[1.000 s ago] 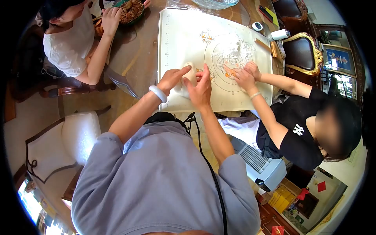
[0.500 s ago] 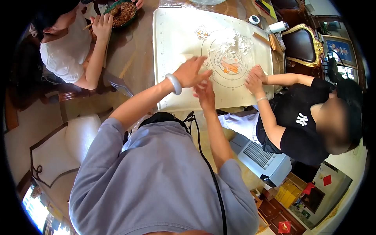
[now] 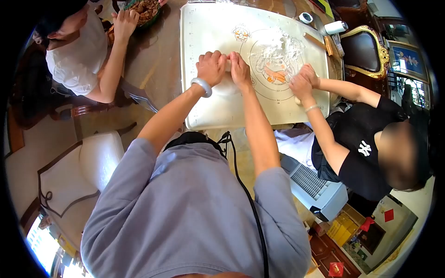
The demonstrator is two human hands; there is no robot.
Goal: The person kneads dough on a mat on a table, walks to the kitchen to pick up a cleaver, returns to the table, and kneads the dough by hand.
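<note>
My left hand (image 3: 212, 67), with a pale bangle (image 3: 202, 87) at its wrist, is closed with the fingers curled over. Beside it, my right hand (image 3: 239, 70) is closed too, thumb side facing the left. Between the two shows a pale lump of dough (image 3: 228, 66), mostly covered by my fingers. Both hands are over the left half of a cream kneading mat (image 3: 204, 28) with printed circles and cartoon figures. White flour (image 3: 280, 46) is scattered on the mat to the right of my hands.
At right, a person in a black shirt (image 3: 357, 148) presses both hands (image 3: 303, 83) on a pale dough piece (image 3: 297, 100). A rolling pin (image 3: 314, 41) and white canister (image 3: 336, 27) are near the mat's far right. Another person (image 3: 79, 60) sits left by a food bowl (image 3: 147, 11).
My hands were spread and partly crossed over the mat; now they are side by side, fingers closed. My right hand moved up. The person at right still has both hands on the mat.
</note>
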